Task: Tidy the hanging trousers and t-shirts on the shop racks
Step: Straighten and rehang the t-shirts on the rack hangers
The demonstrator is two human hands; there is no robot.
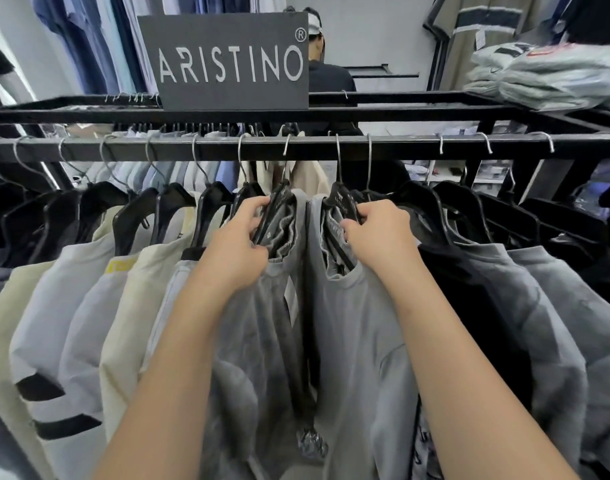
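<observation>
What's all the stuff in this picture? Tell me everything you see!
Sign: one, dark grey with white letters, above the rail.
Rail: one, black, across the middle.
Hangers: many, black, on the rail.
T-shirts: many, cream and pale grey left, grey middle, black right.
Folded clothes: one pile, pale grey, top right.
Another person: one, dark top, behind the sign.
Left hand: one, grips left grey shirt's hanger.
Right hand: one, grips right grey shirt's hanger.

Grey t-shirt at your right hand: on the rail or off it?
On the rail. The grey t-shirt hangs from a black hanger whose hook loops over the rail; the right hand grips that hanger.
</observation>
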